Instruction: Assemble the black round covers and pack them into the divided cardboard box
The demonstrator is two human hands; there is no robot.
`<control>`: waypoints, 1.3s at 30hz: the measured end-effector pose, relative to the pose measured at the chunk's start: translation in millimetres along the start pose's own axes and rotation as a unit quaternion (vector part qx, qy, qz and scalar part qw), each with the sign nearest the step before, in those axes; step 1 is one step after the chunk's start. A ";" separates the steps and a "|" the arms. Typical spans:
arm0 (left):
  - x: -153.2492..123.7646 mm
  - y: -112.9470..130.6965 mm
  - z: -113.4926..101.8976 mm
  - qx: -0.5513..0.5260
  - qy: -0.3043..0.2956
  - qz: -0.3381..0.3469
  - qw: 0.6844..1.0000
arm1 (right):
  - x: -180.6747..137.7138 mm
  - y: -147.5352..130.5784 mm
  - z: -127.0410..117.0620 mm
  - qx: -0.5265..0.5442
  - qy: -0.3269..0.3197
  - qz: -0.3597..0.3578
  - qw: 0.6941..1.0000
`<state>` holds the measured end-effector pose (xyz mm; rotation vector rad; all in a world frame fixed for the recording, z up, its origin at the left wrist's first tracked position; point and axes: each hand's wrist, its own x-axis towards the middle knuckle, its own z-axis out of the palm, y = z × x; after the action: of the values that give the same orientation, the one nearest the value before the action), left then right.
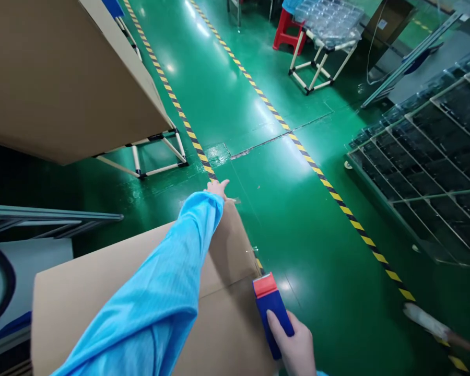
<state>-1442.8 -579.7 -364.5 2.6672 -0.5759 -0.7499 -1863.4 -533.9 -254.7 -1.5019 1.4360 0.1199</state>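
Observation:
A large brown cardboard box (113, 292) fills the lower left, its top flaps closed along a seam. My left arm in a blue sleeve stretches across it, and my left hand (218, 188) rests on the far top corner; its fingers are mostly hidden by the sleeve. My right hand (294, 344) is closed around a blue tape dispenser (272, 308) with a red front end, which sits at the right edge of the box over the seam.
Green floor with yellow-black striped lines (329, 185). A big cardboard box on a white pipe rack (62, 83) stands at upper left. Glass-topped racks (426, 162) stand at right, and a red stool (284, 31) and a cart of clear trays (329, 23) are far off. A broom (431, 321) lies at lower right.

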 end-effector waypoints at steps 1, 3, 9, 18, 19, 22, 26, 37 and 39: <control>-5.1 2.3 -1.2 0.017 0.008 0.003 1.000 | 0.5 0.0 -3.3 -0.001 -0.018 0.004 1.000; -23.9 3.9 -5.6 0.042 0.030 0.012 0.999 | 1.9 -1.1 -10.3 -0.016 -0.059 0.012 0.998; -150.8 -6.6 15.1 -0.012 0.107 0.266 0.958 | 5.1 -6.6 -14.7 -0.073 -0.061 -0.004 0.995; -196.1 8.4 64.0 0.116 0.052 0.280 0.951 | -19.4 33.2 -41.4 -0.081 -0.078 -0.016 0.993; -192.3 8.2 62.2 0.116 0.055 0.277 0.952 | -29.1 50.4 -49.4 -0.080 -0.084 -0.005 0.993; -184.7 6.9 58.9 0.111 0.060 0.270 0.954 | -65.3 113.4 -79.9 -0.061 -0.115 0.038 0.991; -184.1 10.1 64.0 0.092 0.059 0.265 0.958 | -107.1 182.8 -118.4 -0.038 -0.134 0.084 0.987; -206.6 23.6 66.9 0.050 0.067 0.207 0.975 | -48.7 173.6 -67.0 -0.295 -0.113 0.069 0.946; -259.6 5.7 68.8 0.060 0.077 0.184 0.978 | -42.7 177.8 -65.6 -0.336 -0.124 0.106 0.927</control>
<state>-1685.3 -479.0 -308.0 2.5812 -1.0625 -0.4092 -2051.8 -510.4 -296.0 -1.7754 1.4096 0.9876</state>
